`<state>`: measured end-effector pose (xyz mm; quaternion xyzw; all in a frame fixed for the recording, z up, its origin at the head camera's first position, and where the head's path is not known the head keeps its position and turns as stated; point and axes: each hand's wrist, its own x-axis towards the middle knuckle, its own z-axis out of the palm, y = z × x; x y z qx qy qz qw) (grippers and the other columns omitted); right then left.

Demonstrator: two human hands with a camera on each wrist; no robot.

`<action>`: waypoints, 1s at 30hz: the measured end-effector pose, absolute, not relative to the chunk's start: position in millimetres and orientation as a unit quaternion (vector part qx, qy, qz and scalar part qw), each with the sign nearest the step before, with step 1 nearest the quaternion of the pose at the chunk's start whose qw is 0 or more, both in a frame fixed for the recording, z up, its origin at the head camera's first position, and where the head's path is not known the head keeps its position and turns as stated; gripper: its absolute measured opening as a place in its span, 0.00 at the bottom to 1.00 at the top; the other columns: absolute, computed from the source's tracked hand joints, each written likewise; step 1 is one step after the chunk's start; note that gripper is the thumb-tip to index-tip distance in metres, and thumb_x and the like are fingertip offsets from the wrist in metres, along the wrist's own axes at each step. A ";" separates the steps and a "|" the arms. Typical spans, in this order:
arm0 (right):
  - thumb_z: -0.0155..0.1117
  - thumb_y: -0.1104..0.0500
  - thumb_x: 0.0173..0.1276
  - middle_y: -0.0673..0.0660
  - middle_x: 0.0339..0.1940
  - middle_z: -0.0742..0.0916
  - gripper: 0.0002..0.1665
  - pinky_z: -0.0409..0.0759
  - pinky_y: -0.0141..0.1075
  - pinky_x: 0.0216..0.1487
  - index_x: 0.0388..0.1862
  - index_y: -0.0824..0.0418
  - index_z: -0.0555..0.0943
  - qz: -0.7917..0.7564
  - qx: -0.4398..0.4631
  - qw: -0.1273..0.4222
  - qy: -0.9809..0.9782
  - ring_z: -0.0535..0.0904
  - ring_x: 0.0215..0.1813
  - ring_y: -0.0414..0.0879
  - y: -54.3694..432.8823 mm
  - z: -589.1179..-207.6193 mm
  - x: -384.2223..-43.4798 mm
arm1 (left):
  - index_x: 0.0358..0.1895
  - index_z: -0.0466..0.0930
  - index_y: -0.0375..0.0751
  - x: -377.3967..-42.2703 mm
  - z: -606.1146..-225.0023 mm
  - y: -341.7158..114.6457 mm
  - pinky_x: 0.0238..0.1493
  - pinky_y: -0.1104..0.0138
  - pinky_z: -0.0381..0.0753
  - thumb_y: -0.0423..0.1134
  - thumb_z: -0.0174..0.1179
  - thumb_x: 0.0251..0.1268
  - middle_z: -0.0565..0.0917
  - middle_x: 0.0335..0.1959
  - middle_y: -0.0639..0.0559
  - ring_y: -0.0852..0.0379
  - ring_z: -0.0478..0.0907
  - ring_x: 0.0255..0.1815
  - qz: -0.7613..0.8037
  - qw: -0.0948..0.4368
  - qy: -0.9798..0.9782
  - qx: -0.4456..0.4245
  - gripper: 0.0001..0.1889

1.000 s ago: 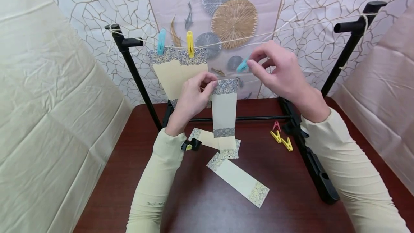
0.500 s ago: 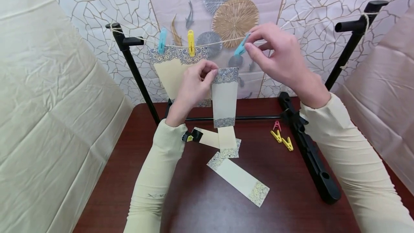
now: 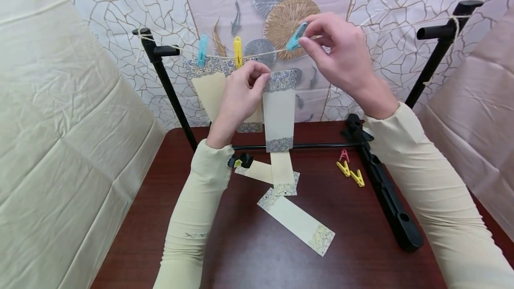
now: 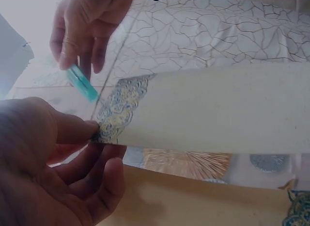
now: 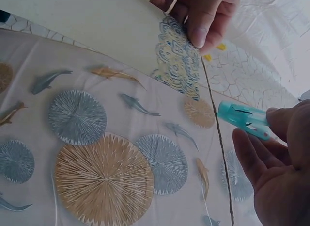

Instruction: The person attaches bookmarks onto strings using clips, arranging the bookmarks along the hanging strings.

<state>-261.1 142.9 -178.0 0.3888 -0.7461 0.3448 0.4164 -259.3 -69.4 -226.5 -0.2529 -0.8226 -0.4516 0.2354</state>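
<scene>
My left hand (image 3: 245, 95) pinches the top left corner of a white paper card (image 3: 279, 110) with lace-patterned ends. The card hangs upright, its patterned top edge just below the string (image 3: 265, 53). Between thumb and fingers of my right hand (image 3: 341, 52) is a blue clothespin (image 3: 296, 37), tilted, its tip right at the string in the head view. In the right wrist view the clothespin (image 5: 244, 119) lies beside the string, close to the card's patterned end (image 5: 177, 61). Two cream cards (image 3: 208, 88) hang to the left, under a blue clothespin (image 3: 202, 50) and a yellow clothespin (image 3: 238, 51).
The string runs between two black posts (image 3: 170, 88) of a stand whose foot (image 3: 395, 208) lies at the right. On the dark red table (image 3: 241, 244) lie several patterned cards (image 3: 297, 220). Two yellow clothespins (image 3: 343, 168) and a pink clothespin (image 3: 344, 155) lie near the foot.
My left hand has raised the white card toward the string. My right hand has moved up and slightly left, bringing the blue clothespin to the string.
</scene>
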 end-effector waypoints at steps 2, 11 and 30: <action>0.63 0.67 0.68 0.66 0.46 0.86 0.11 0.80 0.26 0.52 0.37 0.78 0.77 0.344 0.388 0.420 -0.745 0.85 0.52 0.46 141.9 -177.9 -263.7 | 0.43 0.82 0.36 -259.0 -224.4 -68.4 0.31 0.73 0.69 0.33 0.56 0.71 0.82 0.30 0.46 0.58 0.72 0.27 -0.453 0.244 -0.821 -0.248 0.06; 0.63 0.67 0.68 0.64 0.45 0.88 0.10 0.81 0.27 0.51 0.37 0.77 0.78 0.352 0.392 0.420 -0.739 0.86 0.48 0.40 132.8 -174.2 -270.1 | 0.43 0.83 0.38 -255.9 -215.5 -64.1 0.33 0.72 0.71 0.36 0.57 0.71 0.85 0.32 0.47 0.58 0.74 0.29 -0.439 0.253 -0.835 -0.213 0.07; 0.59 0.63 0.72 0.57 0.37 0.88 0.07 0.70 0.24 0.36 0.41 0.67 0.82 0.326 0.352 0.351 -0.804 0.74 0.32 0.39 116.7 -170.9 -268.5 | 0.44 0.86 0.45 -254.1 -209.4 -61.0 0.32 0.69 0.69 0.40 0.57 0.72 0.89 0.36 0.52 0.59 0.75 0.27 -0.390 0.276 -0.859 -0.182 0.08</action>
